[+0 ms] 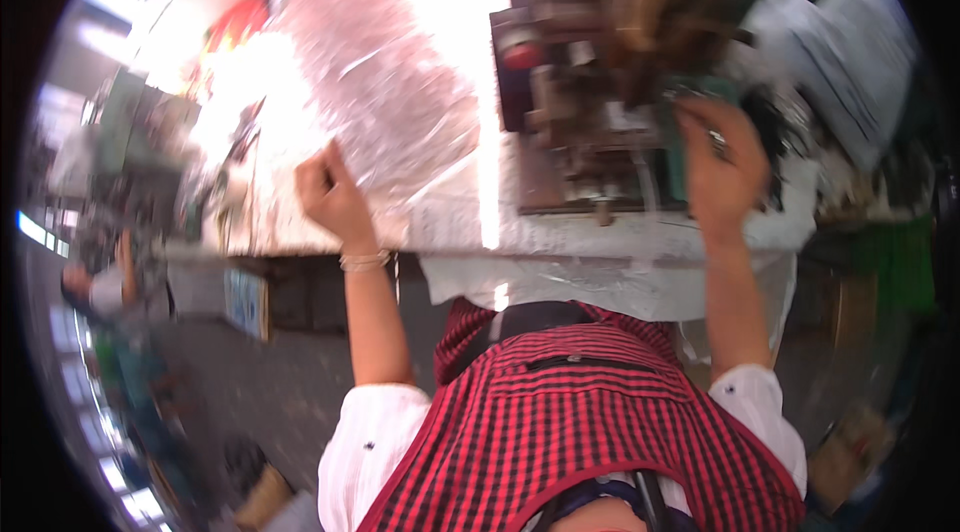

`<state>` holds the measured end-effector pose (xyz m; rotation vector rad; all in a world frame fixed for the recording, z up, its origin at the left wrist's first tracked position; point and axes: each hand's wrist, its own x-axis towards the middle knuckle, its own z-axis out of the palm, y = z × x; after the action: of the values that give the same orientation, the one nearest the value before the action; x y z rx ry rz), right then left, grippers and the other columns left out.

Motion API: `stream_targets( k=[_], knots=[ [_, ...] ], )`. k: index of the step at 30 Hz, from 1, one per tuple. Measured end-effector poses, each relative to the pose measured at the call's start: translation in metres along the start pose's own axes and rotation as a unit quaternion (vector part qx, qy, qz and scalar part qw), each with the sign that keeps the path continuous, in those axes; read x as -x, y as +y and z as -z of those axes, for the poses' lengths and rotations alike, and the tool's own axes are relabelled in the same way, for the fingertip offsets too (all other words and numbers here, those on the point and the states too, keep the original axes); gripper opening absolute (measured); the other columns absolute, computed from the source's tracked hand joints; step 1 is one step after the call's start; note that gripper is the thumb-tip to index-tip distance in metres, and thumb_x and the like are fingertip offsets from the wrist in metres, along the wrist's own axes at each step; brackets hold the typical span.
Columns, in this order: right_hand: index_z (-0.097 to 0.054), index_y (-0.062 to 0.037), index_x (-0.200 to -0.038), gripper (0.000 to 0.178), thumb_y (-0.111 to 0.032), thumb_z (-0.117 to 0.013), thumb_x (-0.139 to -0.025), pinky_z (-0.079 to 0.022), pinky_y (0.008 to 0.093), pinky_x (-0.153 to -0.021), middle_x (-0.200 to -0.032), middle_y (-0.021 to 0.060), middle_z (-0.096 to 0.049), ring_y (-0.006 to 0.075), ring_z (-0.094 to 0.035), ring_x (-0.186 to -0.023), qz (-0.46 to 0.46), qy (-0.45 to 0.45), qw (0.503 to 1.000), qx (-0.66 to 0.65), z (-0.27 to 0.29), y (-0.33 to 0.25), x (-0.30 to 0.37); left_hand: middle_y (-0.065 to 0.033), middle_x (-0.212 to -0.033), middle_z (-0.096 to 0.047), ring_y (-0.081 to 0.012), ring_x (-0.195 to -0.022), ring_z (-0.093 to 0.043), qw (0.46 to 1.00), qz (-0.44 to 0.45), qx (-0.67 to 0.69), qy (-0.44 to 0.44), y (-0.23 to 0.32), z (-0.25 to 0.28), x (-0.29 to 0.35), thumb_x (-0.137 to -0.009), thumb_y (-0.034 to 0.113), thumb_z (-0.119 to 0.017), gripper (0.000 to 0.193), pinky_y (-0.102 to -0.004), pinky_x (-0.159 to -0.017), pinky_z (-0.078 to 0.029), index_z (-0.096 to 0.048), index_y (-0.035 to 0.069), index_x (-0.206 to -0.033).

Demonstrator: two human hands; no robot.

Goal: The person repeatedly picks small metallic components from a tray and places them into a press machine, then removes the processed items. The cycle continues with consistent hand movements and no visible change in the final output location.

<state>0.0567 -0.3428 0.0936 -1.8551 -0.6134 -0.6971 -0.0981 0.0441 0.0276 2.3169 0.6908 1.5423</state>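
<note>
My left hand (335,194) is closed above the bench, with its fingers curled together. What it holds, if anything, is too small or blurred to make out. Beside it lies a heap of clear plastic film or bags (385,82), bright with glare. At the right, my right hand (728,160) is bent, fingers pinched in, next to a dark metal bench machine (590,132). A small shiny spot shows at its fingers; I cannot tell what it is. Motion smears the machine's upper part.
A red button (521,50) sits on the machine's left side. White sheeting (600,282) hangs over the bench's front edge. Dark, thin pieces (785,137) lie right of my right hand. A green crate (905,267) stands far right. Another person (110,287) is at the far left.
</note>
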Motion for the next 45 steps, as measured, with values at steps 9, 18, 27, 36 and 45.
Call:
stream_targets(
  k=[9,18,27,36,45],
  knots=[
    [-0.064,0.0001,-0.114,0.028,0.002,-0.076,-0.089,-0.051,0.0263,-0.09,-0.107,0.0052,-0.071,0.0118,-0.066,-0.098,-0.188,0.024,0.952,-0.241,-0.04,-0.003,0.018,-0.0128,-0.097,-0.075,-0.0127,-0.077,-0.071,0.856,0.262,0.408,-0.181,0.083,-0.021,0.05,-0.111,0.021,-0.053,0.026,-0.0206,-0.06,-0.055,-0.065,-0.002,-0.112],
    [-0.059,0.0006,-0.125,0.039,0.004,-0.073,-0.088,-0.052,0.0275,-0.092,-0.114,0.0075,-0.07,0.0136,-0.069,-0.104,-0.229,0.005,0.919,-0.321,-0.04,-0.033,-0.002,-0.0191,-0.102,-0.075,-0.0219,-0.09,-0.073,0.848,-0.023,0.506,-0.156,0.225,-0.01,-0.056,-0.104,0.002,-0.06,0.012,-0.0304,-0.076,-0.06,-0.067,-0.008,-0.108],
    [-0.074,-0.0056,-0.114,0.028,-0.004,-0.064,-0.087,-0.054,0.0383,-0.097,-0.114,0.0163,-0.074,0.0332,-0.071,-0.109,-0.162,-0.093,0.982,0.041,0.014,0.048,0.01,-0.0099,-0.098,-0.076,-0.0169,-0.065,-0.068,0.834,-0.435,0.28,-0.19,0.243,-0.023,0.016,-0.078,0.013,-0.086,0.022,-0.0285,-0.056,-0.054,-0.074,0.005,-0.094],
    [-0.073,-0.0037,-0.106,0.018,-0.006,-0.063,-0.092,-0.055,0.0402,-0.088,-0.102,0.0158,-0.075,0.0353,-0.072,-0.098,-0.178,-0.02,0.982,0.058,0.061,0.103,0.03,-0.0085,-0.098,-0.077,-0.0167,-0.061,-0.066,0.836,-0.431,0.314,-0.13,0.23,-0.051,0.036,-0.079,0.013,-0.088,0.029,-0.0278,-0.051,-0.051,-0.072,0.008,-0.102],
    [-0.071,-0.007,-0.094,0.018,-0.015,-0.079,-0.08,-0.05,0.0475,-0.09,-0.1,0.0148,-0.067,0.039,-0.063,-0.099,-0.101,-0.12,0.946,0.285,0.046,0.112,0.064,-0.0108,-0.105,-0.077,-0.017,-0.073,-0.071,0.85,-0.371,0.336,-0.165,0.231,-0.045,0.047,-0.075,0.012,-0.087,0.029,-0.0306,-0.06,-0.055,-0.076,0.008,-0.102]
  ],
)
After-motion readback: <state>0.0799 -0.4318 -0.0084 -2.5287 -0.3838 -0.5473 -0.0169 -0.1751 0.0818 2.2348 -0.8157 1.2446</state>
